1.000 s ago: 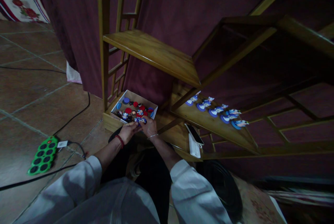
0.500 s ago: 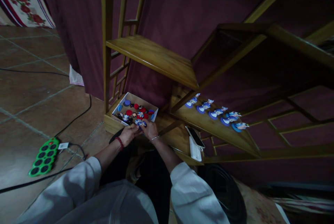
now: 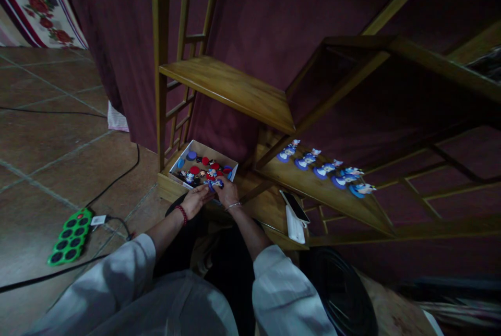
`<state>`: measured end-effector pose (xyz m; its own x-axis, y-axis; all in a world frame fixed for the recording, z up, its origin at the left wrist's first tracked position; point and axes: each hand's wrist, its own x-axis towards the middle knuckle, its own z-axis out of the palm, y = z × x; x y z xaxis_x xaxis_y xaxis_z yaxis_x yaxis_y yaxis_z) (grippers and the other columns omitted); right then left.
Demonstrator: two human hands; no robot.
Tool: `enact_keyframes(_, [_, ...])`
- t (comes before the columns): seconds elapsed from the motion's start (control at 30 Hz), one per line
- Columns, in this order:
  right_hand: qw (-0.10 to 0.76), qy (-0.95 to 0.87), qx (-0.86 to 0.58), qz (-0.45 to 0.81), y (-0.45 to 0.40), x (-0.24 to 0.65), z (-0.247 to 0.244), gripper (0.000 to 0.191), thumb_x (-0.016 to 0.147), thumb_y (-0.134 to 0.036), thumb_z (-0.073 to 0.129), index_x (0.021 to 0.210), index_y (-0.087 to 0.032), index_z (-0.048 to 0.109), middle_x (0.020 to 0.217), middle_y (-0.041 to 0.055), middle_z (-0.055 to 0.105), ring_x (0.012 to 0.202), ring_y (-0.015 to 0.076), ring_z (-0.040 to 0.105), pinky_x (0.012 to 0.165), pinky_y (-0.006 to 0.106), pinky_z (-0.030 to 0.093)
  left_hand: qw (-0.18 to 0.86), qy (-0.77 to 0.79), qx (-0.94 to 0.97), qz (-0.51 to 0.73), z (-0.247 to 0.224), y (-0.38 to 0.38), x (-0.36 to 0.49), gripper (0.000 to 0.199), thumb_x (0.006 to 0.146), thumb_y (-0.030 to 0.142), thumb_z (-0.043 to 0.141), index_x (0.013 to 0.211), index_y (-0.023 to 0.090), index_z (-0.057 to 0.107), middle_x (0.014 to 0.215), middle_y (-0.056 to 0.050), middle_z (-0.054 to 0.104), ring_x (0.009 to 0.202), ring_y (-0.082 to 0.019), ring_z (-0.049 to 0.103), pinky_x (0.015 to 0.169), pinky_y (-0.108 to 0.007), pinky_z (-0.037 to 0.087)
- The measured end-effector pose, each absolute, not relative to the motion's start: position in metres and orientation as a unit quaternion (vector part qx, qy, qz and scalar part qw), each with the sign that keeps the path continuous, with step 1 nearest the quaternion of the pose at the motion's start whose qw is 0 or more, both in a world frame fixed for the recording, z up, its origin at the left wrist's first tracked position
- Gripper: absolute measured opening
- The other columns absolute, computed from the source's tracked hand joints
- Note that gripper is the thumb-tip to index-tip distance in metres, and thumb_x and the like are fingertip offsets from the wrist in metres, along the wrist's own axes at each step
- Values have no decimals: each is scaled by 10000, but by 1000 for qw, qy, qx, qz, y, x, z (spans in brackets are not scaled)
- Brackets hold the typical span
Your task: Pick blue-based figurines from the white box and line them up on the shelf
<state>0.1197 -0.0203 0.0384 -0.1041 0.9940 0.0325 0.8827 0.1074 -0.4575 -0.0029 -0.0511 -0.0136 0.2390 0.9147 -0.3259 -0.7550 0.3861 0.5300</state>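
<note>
Between my two hands is a small figurine (image 3: 215,184) in blue and white, held at the near edge of an open white box (image 3: 233,173). My left hand (image 3: 194,201) has its fingers closed at the figurine's left side. From the right, my right hand (image 3: 227,193) grips it with thumb and fingers. Inside the box lie several more figurines, some red and black, with loose round bases, among them a red disc (image 3: 194,170) and a purple disc (image 3: 191,155). The fingertips are small and dim in this view.
A row of several blue-and-white figurines (image 3: 324,169) stands on a wooden shelf (image 3: 344,205) at the right. Below it lies a phone (image 3: 294,205) with a white object (image 3: 295,229). An upper shelf board (image 3: 230,88) overhangs the box. A green power strip (image 3: 70,237) sits on the floor.
The figurine has shifted slightly to the right and turned a little in my hands. Otherwise the view has only moved slightly.
</note>
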Motion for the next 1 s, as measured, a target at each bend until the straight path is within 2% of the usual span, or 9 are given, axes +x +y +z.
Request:
enact_keyframes(0.3, [155, -753, -624, 137, -23, 116, 43, 248, 769, -205, 525, 1011, -231, 571, 979, 34, 641, 867, 148, 584, 767, 227, 415, 762, 331, 116, 544, -11, -48, 0, 172, 645, 141, 698, 798, 132, 619, 768, -43, 672, 743, -129, 624, 831, -313, 465])
enact_keyframes(0.57, [134, -763, -617, 138, -21, 116, 42, 243, 769, -164, 504, 1004, -197, 558, 958, 49, 637, 861, 149, 581, 760, 218, 405, 730, 377, 134, 554, -6, -45, 6, 100, 656, 64, 654, 725, 127, 619, 593, 1, 615, 644, -103, 597, 834, -323, 466])
enact_keyframes(0.77, [134, -761, -619, 139, -13, 117, 39, 241, 773, -172, 510, 1009, -198, 553, 966, 60, 633, 876, 159, 576, 764, 235, 401, 709, 418, 191, 535, -8, -31, 6, 101, 618, 114, 692, 673, 115, 606, 632, -30, 631, 648, -137, 614, 741, -307, 493])
enact_keyframes(1.0, [141, -762, -621, 116, 7, 108, 33, 269, 760, -165, 526, 1024, -202, 558, 987, 57, 634, 913, 161, 569, 777, 233, 400, 665, 494, 209, 520, -14, -7, -6, 51, 664, 99, 627, 694, 135, 606, 602, -21, 618, 577, -127, 589, 644, -269, 490])
